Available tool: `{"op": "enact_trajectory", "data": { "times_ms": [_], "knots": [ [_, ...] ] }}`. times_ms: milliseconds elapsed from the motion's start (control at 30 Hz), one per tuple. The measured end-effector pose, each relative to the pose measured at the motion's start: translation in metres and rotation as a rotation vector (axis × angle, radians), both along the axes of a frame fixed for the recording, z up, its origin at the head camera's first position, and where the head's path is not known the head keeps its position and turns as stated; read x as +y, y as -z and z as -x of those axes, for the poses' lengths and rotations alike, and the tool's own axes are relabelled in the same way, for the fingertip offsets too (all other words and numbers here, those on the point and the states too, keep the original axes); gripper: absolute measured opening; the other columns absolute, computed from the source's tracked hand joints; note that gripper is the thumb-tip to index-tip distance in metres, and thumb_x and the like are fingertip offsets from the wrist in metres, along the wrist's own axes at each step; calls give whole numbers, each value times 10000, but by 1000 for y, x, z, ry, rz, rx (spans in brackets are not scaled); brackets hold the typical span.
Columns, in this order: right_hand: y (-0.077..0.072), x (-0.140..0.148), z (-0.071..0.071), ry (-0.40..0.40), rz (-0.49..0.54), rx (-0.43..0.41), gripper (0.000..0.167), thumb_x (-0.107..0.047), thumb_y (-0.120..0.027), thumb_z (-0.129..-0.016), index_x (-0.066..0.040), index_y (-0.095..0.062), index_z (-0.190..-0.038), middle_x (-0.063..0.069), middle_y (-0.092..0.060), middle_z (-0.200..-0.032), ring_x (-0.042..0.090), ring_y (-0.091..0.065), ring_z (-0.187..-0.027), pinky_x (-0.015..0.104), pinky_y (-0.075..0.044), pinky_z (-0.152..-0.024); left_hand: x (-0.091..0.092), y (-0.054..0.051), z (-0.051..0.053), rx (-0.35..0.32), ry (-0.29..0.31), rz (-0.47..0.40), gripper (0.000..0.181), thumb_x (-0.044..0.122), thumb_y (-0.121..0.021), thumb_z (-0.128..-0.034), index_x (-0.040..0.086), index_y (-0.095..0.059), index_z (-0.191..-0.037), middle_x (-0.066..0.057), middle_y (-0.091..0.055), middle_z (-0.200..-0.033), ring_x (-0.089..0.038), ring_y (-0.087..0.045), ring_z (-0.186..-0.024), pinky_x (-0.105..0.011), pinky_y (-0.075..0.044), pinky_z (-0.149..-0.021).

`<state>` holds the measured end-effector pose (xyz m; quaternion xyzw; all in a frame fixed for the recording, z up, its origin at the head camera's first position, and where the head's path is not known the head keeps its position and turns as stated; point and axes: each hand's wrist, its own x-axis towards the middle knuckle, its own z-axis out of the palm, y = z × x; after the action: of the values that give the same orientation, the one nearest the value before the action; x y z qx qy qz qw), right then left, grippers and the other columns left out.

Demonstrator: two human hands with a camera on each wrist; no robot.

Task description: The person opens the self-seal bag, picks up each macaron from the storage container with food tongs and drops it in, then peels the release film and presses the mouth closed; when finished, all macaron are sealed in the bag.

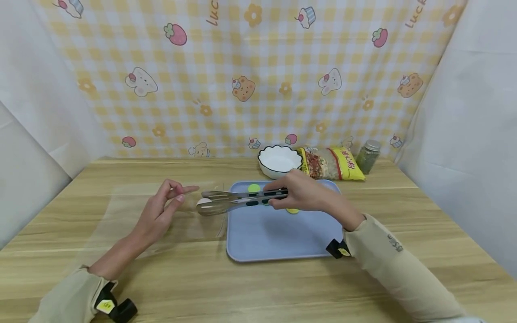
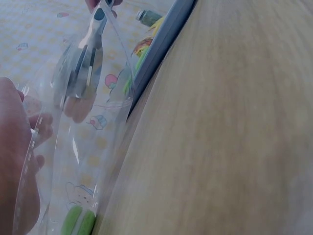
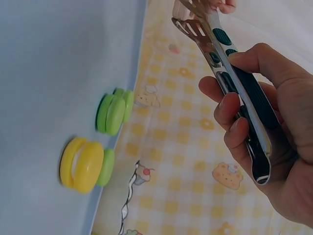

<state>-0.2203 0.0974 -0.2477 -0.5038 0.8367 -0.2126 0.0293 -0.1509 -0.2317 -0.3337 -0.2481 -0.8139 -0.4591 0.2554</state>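
My right hand [image 1: 300,190] grips metal tongs [image 1: 216,207] with dark handle pads, their heads pointing left. Between the tong heads is a pale pinkish-brown macaron [image 2: 78,108]. It shows through a clear plastic bag [image 1: 194,229], at the bag's mouth. My left hand [image 1: 155,213] holds the bag's edge, index finger stretched towards the tong heads. Inside the bag, at its far end from the tongs, lies a green macaron [image 2: 78,221]. A blue tray [image 1: 278,237] under the tongs bears a yellow macaron [image 3: 85,165] and several green macarons [image 3: 113,113].
Behind the tray stands a white scalloped bowl [image 1: 278,159] with a dark rim. Right of it are a yellow food packet [image 1: 333,163] and a glass jar [image 1: 368,157] with a metal lid. A checked curtain [image 1: 258,58] hangs behind the wooden table [image 1: 181,287].
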Motion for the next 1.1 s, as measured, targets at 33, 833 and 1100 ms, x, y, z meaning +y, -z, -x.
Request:
{"op": "enact_trajectory", "data": {
  "times_ms": [33, 833, 1100],
  "knots": [
    [1, -3, 0, -3, -3, -2, 271, -167, -650, -842, -44, -685, -1081, -82, -639, -697, 15, -445, -444, 194, -366, -444, 0, 0, 0, 1, -4, 3, 24, 11, -422, -969, 13, -437, -950, -129, -646, -1123, -139, -509, -572, -229, -257, -390],
    [26, -59, 5, -166, 42, -52, 263, -149, -645, -850, -50, -685, -1091, -15, -698, -908, 5, -411, -496, 181, -348, -516, 1, -9, -2, 12, 5, 25, 69, -36, -424, -954, 27, -448, -941, -135, -653, -1101, -135, -630, -764, -198, -269, -373],
    [28, -73, 1, -152, 6, -67, 272, -164, -658, -841, -60, -689, -1091, -19, -694, -905, 22, -436, -545, 185, -356, -524, -3, -11, -2, -33, 9, 96, 95, -19, -497, -935, 72, -497, -907, -93, -663, -1091, -195, -635, -945, -191, -406, -602]
  ]
}}
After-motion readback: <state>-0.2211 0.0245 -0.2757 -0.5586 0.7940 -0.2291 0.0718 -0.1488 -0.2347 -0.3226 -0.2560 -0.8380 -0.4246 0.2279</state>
